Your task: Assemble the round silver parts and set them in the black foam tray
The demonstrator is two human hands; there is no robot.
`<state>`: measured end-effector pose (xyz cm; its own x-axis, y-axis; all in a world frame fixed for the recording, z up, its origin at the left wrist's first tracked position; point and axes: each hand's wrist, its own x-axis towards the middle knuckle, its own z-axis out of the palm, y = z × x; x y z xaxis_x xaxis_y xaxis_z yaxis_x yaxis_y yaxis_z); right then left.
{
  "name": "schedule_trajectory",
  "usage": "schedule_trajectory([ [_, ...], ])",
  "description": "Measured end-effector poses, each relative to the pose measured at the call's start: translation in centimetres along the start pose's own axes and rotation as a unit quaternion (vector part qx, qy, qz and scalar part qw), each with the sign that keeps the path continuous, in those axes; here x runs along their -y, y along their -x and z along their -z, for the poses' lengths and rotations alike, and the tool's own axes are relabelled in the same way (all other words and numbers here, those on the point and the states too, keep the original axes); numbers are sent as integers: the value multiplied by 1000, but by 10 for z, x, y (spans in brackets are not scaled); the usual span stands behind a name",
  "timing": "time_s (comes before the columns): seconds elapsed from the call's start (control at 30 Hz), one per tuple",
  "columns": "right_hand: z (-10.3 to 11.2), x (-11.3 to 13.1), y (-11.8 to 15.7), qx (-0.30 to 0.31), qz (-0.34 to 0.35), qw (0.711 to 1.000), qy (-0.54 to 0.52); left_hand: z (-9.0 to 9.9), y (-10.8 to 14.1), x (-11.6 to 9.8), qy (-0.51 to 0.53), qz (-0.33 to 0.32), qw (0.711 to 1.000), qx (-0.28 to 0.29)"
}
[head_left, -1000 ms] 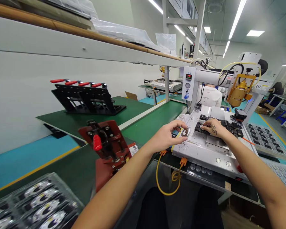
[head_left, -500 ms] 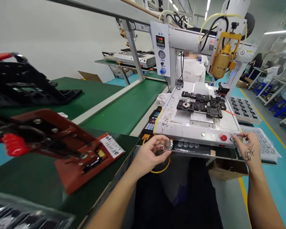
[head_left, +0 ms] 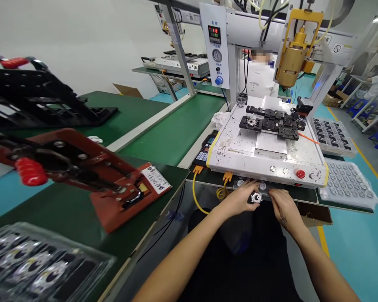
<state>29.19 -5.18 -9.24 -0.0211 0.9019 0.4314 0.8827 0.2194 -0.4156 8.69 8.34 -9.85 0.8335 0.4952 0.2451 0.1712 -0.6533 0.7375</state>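
My left hand [head_left: 239,200] is closed around a small round silvery part that looks like a watch case [head_left: 256,197], held just in front of the bench edge. Beside it, my right hand [head_left: 286,206] has its fingers bent together at that edge; whatever they hold is hidden. Small clear round discs [head_left: 263,186] lie in a strip under the machine's front, right by both hands. Above them stands the white dispensing machine [head_left: 239,161], with a black fixture [head_left: 272,121] on its bed. One round silvery part [head_left: 252,122] sits in the fixture's left section.
A red-handled press [head_left: 113,193] and a clear tray of round parts [head_left: 91,268] are to my left. On the right lie a tray of round pieces [head_left: 346,180] and a tray of black parts [head_left: 332,136]. Yellow cables [head_left: 194,193] hang at the bench edge. A person [head_left: 258,77] is behind the machine.
My right hand has left the button at the machine's front right and moved left to the bench edge. My left hand has moved right with the watch case. The view has shifted slightly.
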Motion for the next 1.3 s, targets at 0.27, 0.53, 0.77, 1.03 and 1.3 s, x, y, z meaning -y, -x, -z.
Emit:
schedule_trajectory([
  [0.27,-11,-5,-19,47,-27,997,48,-16,28,5,-28,-48,998,-9],
  [0.53,-12,-13,-19,62,34,996,50,-14,25,2,-38,-55,998,-5],
  [0.77,-24,-14,-10,-3,61,997,36,-12,30,-2,-31,-41,999,3],
  [1.03,-45,-22,0,-84,104,991,1,-7,26,0,-1,-34,999,30],
  [1.3,-45,-15,45,-130,114,983,-53,4,26,-3,51,-5,997,51],
])
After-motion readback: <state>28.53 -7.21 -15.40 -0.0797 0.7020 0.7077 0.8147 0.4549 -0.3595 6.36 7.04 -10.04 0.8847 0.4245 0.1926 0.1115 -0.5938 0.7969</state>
